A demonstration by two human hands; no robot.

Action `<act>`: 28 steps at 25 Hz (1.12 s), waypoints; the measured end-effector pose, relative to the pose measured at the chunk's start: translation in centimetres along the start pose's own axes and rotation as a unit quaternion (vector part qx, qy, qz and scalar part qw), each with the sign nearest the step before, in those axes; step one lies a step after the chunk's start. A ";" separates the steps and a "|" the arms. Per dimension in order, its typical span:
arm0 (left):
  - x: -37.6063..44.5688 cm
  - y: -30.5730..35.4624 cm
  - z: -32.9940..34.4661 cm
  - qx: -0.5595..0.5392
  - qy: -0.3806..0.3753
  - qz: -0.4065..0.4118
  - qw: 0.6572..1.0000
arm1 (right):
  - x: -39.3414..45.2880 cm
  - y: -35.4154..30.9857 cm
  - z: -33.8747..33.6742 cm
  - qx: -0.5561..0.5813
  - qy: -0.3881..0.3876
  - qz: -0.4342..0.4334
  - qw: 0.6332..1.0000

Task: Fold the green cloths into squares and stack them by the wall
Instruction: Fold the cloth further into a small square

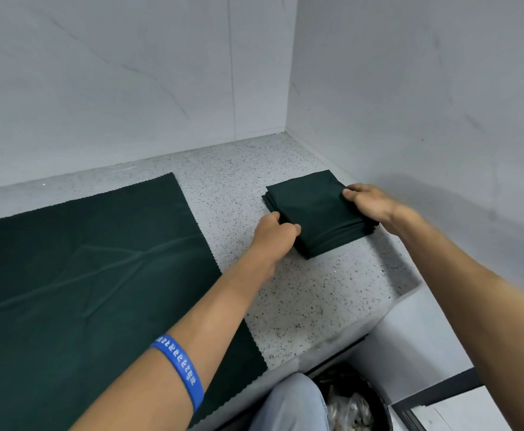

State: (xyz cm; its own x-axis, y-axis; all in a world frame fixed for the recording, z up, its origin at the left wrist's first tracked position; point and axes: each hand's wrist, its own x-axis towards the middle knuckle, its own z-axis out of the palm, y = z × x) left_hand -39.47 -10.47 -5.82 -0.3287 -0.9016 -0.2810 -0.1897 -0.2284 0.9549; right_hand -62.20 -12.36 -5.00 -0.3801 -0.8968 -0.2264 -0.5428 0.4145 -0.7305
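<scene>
A stack of folded dark green cloths (312,213) sits on the speckled counter (304,293) close to the right wall. My left hand (274,233) grips the stack's near left edge with curled fingers. My right hand (371,202) grips its right edge, thumb on top of the top cloth. To the left, unfolded green cloth (83,275) lies spread flat with zigzag-cut edges, and my left forearm passes over its right corner.
Grey walls meet in a corner behind the stack (287,132). The counter's front edge runs diagonally at lower right. Below it stands a dark bin (352,399) with crumpled contents, beside my knee in light trousers (291,405).
</scene>
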 end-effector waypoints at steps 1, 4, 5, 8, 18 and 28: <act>0.2 0.0 -0.1 0.015 0.002 -0.001 1.000 | 0.0 0.0 -0.1 0.009 0.000 0.003 1.000; 0.3 -0.4 -0.7 0.033 0.004 0.009 0.999 | -0.5 -0.2 0.4 -0.059 0.063 -0.006 0.996; -0.1 -0.6 -1.2 0.036 0.005 0.019 0.999 | -1.1 -0.2 0.9 -0.102 0.110 -0.024 0.988; -2.7 -1.8 -4.9 0.140 0.054 0.063 0.987 | -5.2 -2.4 4.5 -0.146 0.201 -0.150 0.957; -26.9 -14.3 -27.0 0.456 0.129 0.141 0.869 | -26.1 -7.4 25.3 -0.261 -0.160 -0.546 0.780; -33.4 -15.6 -31.9 0.532 0.133 0.135 0.825 | -26.8 -6.4 22.4 -0.275 -0.116 -0.487 0.821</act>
State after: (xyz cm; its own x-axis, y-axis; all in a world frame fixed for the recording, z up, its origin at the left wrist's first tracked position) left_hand 3.95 11.47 -8.29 -0.3038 -0.9480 0.0953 -0.8946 0.3182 0.3138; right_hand -31.79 5.58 -8.71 0.5532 -0.8230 0.1287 -0.7847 -0.5667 -0.2511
